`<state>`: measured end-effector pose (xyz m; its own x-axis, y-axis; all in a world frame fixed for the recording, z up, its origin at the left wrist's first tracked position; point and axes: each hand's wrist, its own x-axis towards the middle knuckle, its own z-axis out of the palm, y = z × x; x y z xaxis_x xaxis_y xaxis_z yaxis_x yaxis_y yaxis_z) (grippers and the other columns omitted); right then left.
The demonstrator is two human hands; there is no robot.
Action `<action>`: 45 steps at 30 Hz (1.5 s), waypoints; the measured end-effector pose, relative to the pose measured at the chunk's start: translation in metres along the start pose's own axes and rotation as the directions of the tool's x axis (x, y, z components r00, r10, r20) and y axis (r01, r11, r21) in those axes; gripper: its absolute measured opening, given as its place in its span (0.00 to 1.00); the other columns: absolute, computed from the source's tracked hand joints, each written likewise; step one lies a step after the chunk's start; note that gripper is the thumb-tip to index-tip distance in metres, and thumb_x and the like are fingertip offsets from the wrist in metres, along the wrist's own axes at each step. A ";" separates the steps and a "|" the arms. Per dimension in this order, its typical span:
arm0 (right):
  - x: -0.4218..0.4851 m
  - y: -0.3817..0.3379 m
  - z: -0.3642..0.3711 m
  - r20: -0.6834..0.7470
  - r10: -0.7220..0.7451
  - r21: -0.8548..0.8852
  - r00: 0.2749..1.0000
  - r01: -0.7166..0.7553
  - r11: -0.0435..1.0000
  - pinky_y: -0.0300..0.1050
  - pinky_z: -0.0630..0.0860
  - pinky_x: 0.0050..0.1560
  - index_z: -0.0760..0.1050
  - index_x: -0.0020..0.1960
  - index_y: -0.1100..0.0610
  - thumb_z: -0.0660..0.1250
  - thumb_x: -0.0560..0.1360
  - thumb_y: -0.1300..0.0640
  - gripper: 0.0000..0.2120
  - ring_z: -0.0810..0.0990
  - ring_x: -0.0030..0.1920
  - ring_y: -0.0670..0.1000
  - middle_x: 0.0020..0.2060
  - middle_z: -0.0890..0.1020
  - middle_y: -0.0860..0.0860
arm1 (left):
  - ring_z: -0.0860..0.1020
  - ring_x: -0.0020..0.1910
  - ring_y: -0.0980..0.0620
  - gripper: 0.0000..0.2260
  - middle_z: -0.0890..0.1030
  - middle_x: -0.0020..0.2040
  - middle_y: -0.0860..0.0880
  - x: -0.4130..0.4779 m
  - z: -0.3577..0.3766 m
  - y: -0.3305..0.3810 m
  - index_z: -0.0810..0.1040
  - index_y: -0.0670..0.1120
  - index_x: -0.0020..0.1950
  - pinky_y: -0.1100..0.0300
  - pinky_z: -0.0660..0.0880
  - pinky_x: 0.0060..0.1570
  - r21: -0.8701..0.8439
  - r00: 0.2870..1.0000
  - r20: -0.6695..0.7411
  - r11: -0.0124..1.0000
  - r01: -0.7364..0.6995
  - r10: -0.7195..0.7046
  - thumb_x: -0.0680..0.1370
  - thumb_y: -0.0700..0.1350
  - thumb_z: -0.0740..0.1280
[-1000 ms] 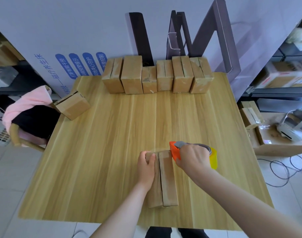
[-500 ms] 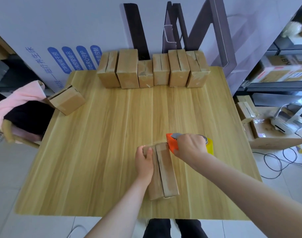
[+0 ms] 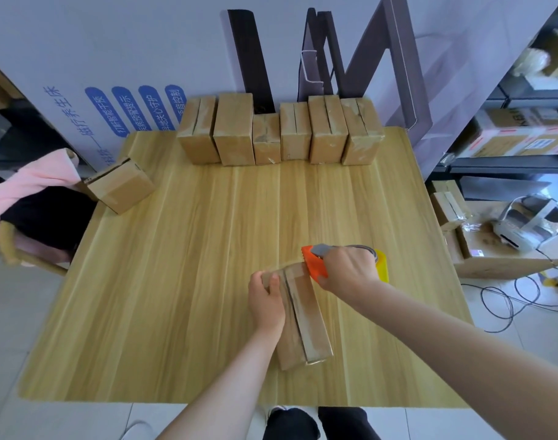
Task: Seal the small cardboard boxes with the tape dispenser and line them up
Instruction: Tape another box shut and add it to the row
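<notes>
Your left hand (image 3: pixel 266 301) is curling its fingers round the far left edge of the box (image 3: pixel 306 319), which is lying near the table's (image 3: pixel 176 281) front, long axis pointing away from you, leaning slightly left. Your right hand (image 3: pixel 347 269) is gripping the tape dispenser (image 3: pixel 315 262) at the box's far end.

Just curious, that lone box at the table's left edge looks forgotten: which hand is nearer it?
Left. The left hand, holding the near box, is right of the lone box; the right hand, gripping the tape dispenser, is farther right.
</notes>
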<state>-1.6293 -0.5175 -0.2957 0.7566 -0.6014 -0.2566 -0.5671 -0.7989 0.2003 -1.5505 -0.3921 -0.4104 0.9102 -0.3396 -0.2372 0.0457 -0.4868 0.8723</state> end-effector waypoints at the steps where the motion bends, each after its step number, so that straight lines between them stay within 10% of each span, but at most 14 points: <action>1: 0.001 0.000 0.000 0.016 -0.011 -0.016 1.000 0.011 1.000 0.39 0.53 0.25 0.75 0.51 0.49 0.58 0.78 0.47 0.09 0.61 0.24 0.47 0.27 0.66 0.47 | 0.76 0.52 0.47 0.13 0.78 0.52 0.46 0.000 0.000 0.001 0.72 0.42 0.60 0.50 0.73 0.55 0.007 1.000 -0.006 1.000 -0.003 0.003 0.81 0.49 0.60; 11: 0.020 0.000 -0.012 0.063 -0.014 -0.066 0.998 0.018 0.998 0.38 0.55 0.26 0.73 0.47 0.51 0.59 0.77 0.53 0.05 0.64 0.26 0.48 0.27 0.67 0.48 | 0.76 0.48 0.48 0.08 0.78 0.47 0.48 -0.001 0.002 0.004 0.73 0.43 0.54 0.55 0.72 0.48 -0.005 0.999 -0.045 1.000 0.025 -0.025 0.81 0.47 0.60; 15: 0.004 -0.019 0.027 0.164 -0.099 -0.091 0.981 0.115 0.989 0.43 0.71 0.43 0.74 0.54 0.53 0.60 0.74 0.65 0.12 0.79 0.44 0.52 0.44 0.81 0.51 | 0.74 0.52 0.50 0.11 0.77 0.53 0.48 -0.004 0.004 0.004 0.73 0.40 0.60 0.58 0.69 0.53 0.001 0.998 -0.063 1.000 0.022 -0.022 0.81 0.45 0.61; 21: 0.021 0.034 0.051 0.228 0.060 0.305 0.972 -0.130 0.943 0.40 0.72 0.40 0.70 0.63 0.32 0.62 0.73 0.38 0.19 0.82 0.49 0.51 0.47 0.83 0.45 | 0.73 0.51 0.53 0.12 0.76 0.52 0.49 -0.003 0.008 0.011 0.73 0.41 0.61 0.64 0.66 0.52 -0.031 0.990 -0.107 0.996 0.086 -0.088 0.80 0.44 0.63; 26: 0.024 0.049 0.021 0.251 0.341 0.647 0.906 -0.419 0.637 0.43 0.77 0.34 0.78 0.44 0.53 0.64 0.72 0.38 0.18 0.82 0.31 0.52 0.32 0.81 0.48 | 0.75 0.46 0.49 0.09 0.78 0.48 0.48 -0.007 0.006 0.008 0.74 0.42 0.53 0.60 0.70 0.48 -0.122 0.979 -0.129 0.982 0.142 -0.158 0.78 0.46 0.67; 30: 0.005 0.036 0.009 0.180 0.416 0.910 0.891 -0.311 0.273 0.48 0.79 0.30 0.77 0.37 0.55 0.67 0.73 0.41 0.17 0.81 0.26 0.54 0.26 0.80 0.51 | 0.75 0.42 0.44 0.12 0.76 0.43 0.46 -0.019 0.010 0.004 0.72 0.41 0.46 0.52 0.74 0.45 -0.195 0.954 -0.169 0.958 0.213 -0.246 0.77 0.49 0.68; 34: -0.010 0.018 0.004 0.226 0.471 0.971 0.853 -0.236 -0.038 0.34 0.69 0.21 0.77 0.39 0.62 0.68 0.76 0.50 0.16 0.75 0.23 0.44 0.28 0.77 0.53 | 0.77 0.46 0.43 0.16 0.77 0.45 0.45 -0.020 0.008 0.007 0.72 0.41 0.49 0.49 0.75 0.48 -0.153 0.966 -0.096 0.963 0.223 -0.239 0.75 0.54 0.66; 37: -0.013 0.019 0.005 0.254 0.489 0.967 0.834 -0.204 -0.155 0.32 0.68 0.20 0.76 0.36 0.59 0.67 0.76 0.51 0.14 0.75 0.25 0.48 0.27 0.77 0.52 | 0.73 0.60 0.44 0.17 0.76 0.59 0.44 -0.015 0.000 0.009 0.73 0.41 0.62 0.52 0.69 0.60 0.180 0.984 -0.143 0.981 -0.076 0.102 0.75 0.45 0.69; 40: -0.016 0.023 0.008 0.254 0.498 0.966 0.829 -0.191 -0.174 0.32 0.70 0.24 0.76 0.36 0.56 0.67 0.77 0.49 0.14 0.76 0.29 0.49 0.28 0.78 0.50 | 0.67 0.70 0.46 0.22 0.73 0.67 0.46 0.004 0.000 0.023 0.72 0.43 0.66 0.50 0.61 0.71 0.385 0.764 0.192 0.669 -0.636 0.616 0.73 0.33 0.66; 42: -0.018 0.023 0.010 0.252 0.501 0.966 0.828 -0.187 -0.177 0.35 0.72 0.27 0.76 0.37 0.57 0.67 0.77 0.49 0.14 0.77 0.30 0.49 0.29 0.79 0.50 | 0.64 0.73 0.49 0.20 0.71 0.71 0.47 0.018 0.005 0.032 0.70 0.44 0.70 0.50 0.61 0.72 0.386 0.648 0.435 0.521 -0.761 0.625 0.78 0.40 0.61; 45: -0.020 0.018 0.012 0.234 0.509 0.971 0.829 -0.170 -0.168 0.40 0.75 0.27 0.77 0.38 0.59 0.68 0.76 0.50 0.14 0.78 0.30 0.50 0.30 0.80 0.54 | 0.53 0.77 0.54 0.23 0.57 0.78 0.50 0.029 0.005 0.030 0.57 0.45 0.78 0.60 0.52 0.75 0.456 0.688 0.597 0.530 -0.715 0.413 0.83 0.51 0.51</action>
<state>-1.6587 -0.5201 -0.2985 0.2625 -0.9062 -0.3317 -0.3493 0.2312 -0.9080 -1.5244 -0.4206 -0.3935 0.3987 -0.9152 -0.0583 -0.8141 -0.3825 0.4369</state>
